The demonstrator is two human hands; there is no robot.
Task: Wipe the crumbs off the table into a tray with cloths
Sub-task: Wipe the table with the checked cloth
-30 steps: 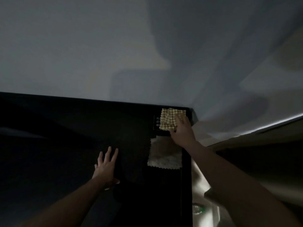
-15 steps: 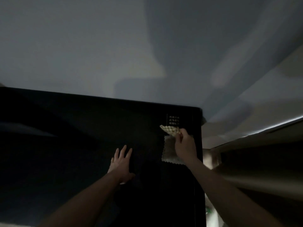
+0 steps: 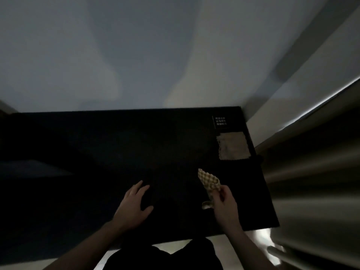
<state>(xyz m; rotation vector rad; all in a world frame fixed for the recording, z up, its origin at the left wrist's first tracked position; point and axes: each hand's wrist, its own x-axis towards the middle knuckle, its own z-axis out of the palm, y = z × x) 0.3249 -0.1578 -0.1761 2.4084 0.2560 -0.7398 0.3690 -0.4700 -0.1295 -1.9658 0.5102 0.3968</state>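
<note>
From the head view, we're looking down on a very dark tabletop (image 3: 116,152), and the light is poor. Our right hand (image 3: 227,207) has its fingers (image 3: 221,193) pinched shut on the checked cloth (image 3: 209,182), which is lifted off the surface, its long axis running up and to the left from the grip. Our left hand (image 3: 134,204) lies flat on the tabletop, fingers spread wide and holding nothing. A second, pale cloth (image 3: 232,146) lies flat near the far right corner, just below a small printed label (image 3: 220,121).

We can't make out any crumbs or a tray against this black surface. So the relation that matters, as we judge it: the checked cloth hangs over the right side, near the front edge, with the right hand the one carrying it and the left hand well apart across the middle. The pale cloth lies beyond the right hand, nearer to it than to the left.
</note>
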